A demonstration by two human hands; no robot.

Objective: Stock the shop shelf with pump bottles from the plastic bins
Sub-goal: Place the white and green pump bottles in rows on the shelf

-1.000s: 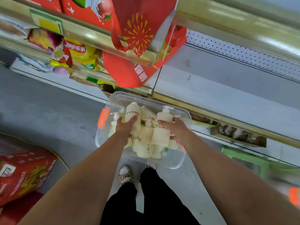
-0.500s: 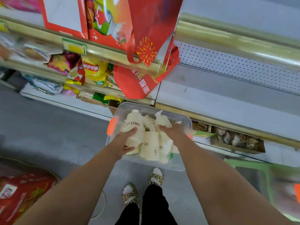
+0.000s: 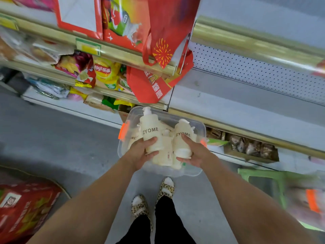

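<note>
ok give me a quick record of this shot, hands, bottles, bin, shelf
left hand: grips left bottle near its base, pump up
right hand: grips right bottle near its base, pump up
labels: ZYOME on both
bin: clear plastic, orange latches, more bottles inside
shelf: grey board behind the bin, right of the red bag

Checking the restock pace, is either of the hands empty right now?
No, the left hand grips one cream bottle and the right hand grips a second bottle, both over the clear bin.
</note>
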